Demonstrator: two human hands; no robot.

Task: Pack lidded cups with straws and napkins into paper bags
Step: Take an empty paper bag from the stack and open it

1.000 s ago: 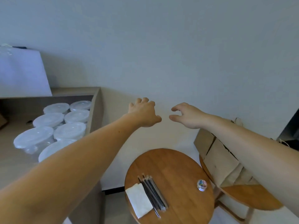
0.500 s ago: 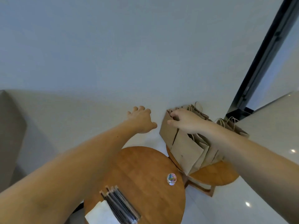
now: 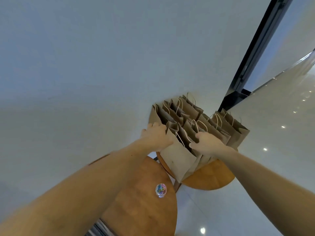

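Fingers [image 3: 198, 135] of both hands clamped on front bag [image 3: 179, 159]: left hand [image 3: 157, 136] at its 9 o'clock edge, right hand [image 3: 207, 143] at 3. It stands on counter [image 3: 213, 179], packed against other bags [image 3: 190, 108] at 12. Risk: lifting topples neighbours; likely cause, snagged handles.

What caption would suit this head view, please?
The left hand and right hand grasp the nearest paper bag on a round table.
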